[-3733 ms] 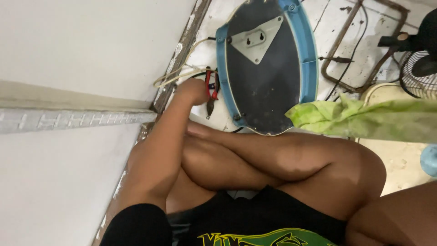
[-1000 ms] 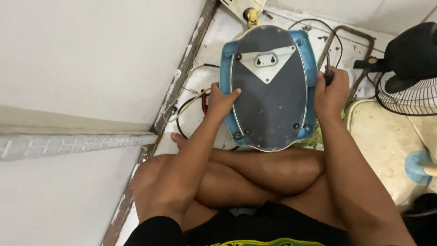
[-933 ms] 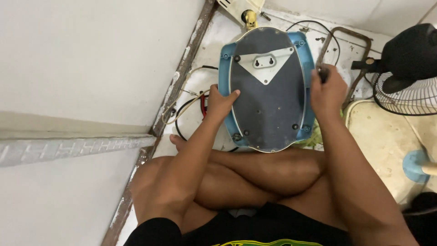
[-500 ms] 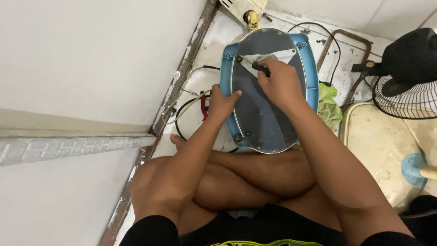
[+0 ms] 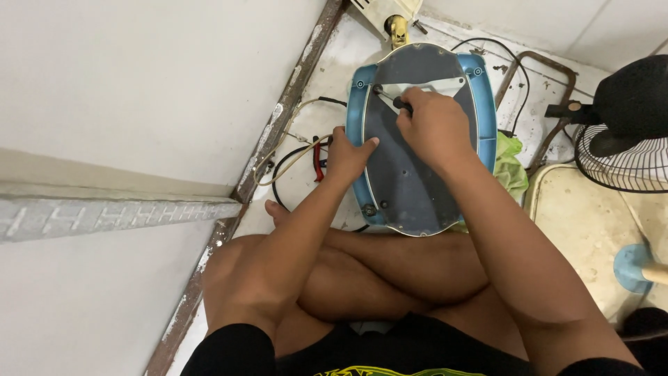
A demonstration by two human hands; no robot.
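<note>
An oval appliance with a dark grey underside and a blue rim [image 5: 487, 132] lies face down on the floor in front of my crossed legs. My left hand [image 5: 346, 154] grips its left rim, thumb on the grey plate. My right hand [image 5: 433, 129] is closed around a dark-handled screwdriver [image 5: 390, 98], its tip at a screw in the left corner of the pale triangular plate [image 5: 435, 85] near the appliance's far end.
A white wall and metal door frame [image 5: 278, 125] run along the left. Red-handled pliers [image 5: 319, 159] and looped cables [image 5: 292, 163] lie left of the appliance. A green cloth [image 5: 511, 167], a rusty metal frame [image 5: 550, 104] and a black fan [image 5: 619, 132] are on the right.
My right hand left the appliance's right rim and moved onto the grey underside, bringing the screwdriver to the triangular plate's left corner. My left hand stays on the left rim.
</note>
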